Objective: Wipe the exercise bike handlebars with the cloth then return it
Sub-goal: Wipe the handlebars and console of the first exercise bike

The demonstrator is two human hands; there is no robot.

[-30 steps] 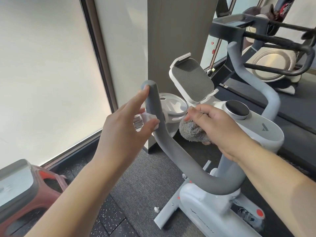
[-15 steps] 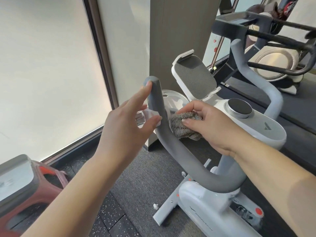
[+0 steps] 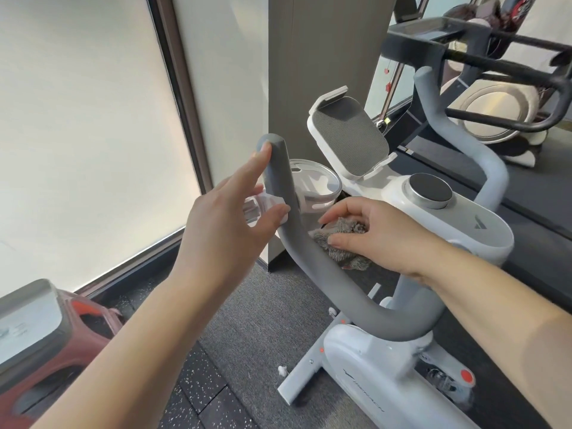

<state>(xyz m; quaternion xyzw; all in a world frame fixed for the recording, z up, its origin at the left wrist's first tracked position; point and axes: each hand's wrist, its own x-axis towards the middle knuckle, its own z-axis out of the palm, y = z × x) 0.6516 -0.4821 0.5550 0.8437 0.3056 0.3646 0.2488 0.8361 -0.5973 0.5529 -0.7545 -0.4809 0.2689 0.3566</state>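
The white exercise bike (image 3: 476,224) has a grey padded left handlebar (image 3: 312,261) that curves up to a tip near the frame's middle. Its right handlebar (image 3: 458,140) rises behind the console. My right hand (image 3: 380,233) is shut on a fuzzy grey cloth (image 3: 343,243) and presses it against the inner side of the left handlebar, about halfway along it. My left hand (image 3: 223,221) is open on the outer side of that bar, with a fingertip touching near the tip and the thumb resting on the bar lower down.
A grey pillar (image 3: 322,72) and a frosted window (image 3: 80,119) stand behind the bike. A phone holder (image 3: 349,137) and a round knob (image 3: 430,188) sit on the console. A red and grey machine (image 3: 37,342) is at lower left. Another black exercise machine (image 3: 501,66) stands at upper right.
My right hand has carried the cloth from beside the console over to the left handlebar and now slides it down along the bar. My left hand has stayed by the bar's upper end.
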